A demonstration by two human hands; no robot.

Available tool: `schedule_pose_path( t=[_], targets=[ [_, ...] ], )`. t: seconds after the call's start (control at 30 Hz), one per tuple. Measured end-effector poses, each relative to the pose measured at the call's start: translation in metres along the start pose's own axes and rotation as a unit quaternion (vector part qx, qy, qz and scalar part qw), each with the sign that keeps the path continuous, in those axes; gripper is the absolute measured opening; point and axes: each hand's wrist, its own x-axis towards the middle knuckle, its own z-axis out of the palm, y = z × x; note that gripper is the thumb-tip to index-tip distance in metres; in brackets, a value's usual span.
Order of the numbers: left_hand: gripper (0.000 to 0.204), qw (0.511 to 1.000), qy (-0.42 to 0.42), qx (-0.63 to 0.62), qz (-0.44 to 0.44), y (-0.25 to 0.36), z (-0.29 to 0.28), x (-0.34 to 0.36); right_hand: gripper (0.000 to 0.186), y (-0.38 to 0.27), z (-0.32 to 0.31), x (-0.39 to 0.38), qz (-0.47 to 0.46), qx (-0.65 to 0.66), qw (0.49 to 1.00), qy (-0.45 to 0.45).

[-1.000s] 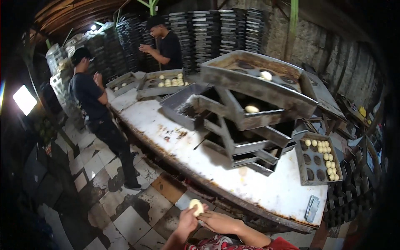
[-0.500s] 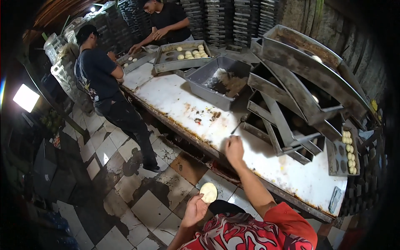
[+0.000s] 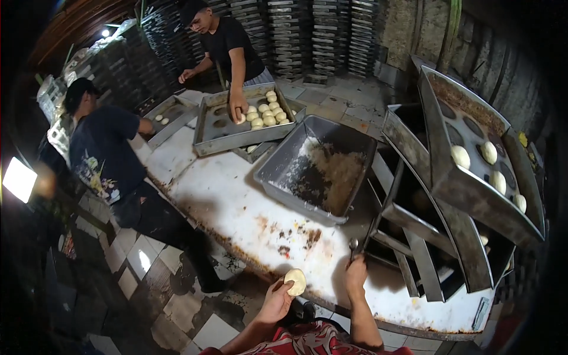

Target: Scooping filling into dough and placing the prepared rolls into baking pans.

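Observation:
A flattened round of pale dough is pinched in my left hand, in front of the table's near edge. My right hand closes round the handle of a metal spoon, its bowl pointing away from me over the white tabletop. Beyond the spoon stands a large grey plastic tub, with a brown crumbly filling and whitish powder in it.
Metal trays are stacked crookedly on the right, the top one holding several dough balls. Across the table a co-worker touches dough in a tray. Another person stands at the left edge.
My view has shifted nearer the table, and the tub and trays look larger. The far co-worker's hand has moved into the dough tray. My left hand still holds the dough round.

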Motion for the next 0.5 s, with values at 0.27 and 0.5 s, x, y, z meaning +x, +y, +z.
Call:
schedule_pose_path(
  t=[0.27,0.5],
  targets=[
    [0.030,0.962,-0.070,0.228,-0.131,0.059,-0.002,0.088,0.010,-0.117,-0.035,-0.025,-0.026,0.242,0.955,0.167],
    [0.036,0.933,-0.266,0.210,-0.123,0.124,0.053,0.116,0.013,-0.218,-0.019,0.120,-0.133,0.032,0.990,-0.025]
  ],
)
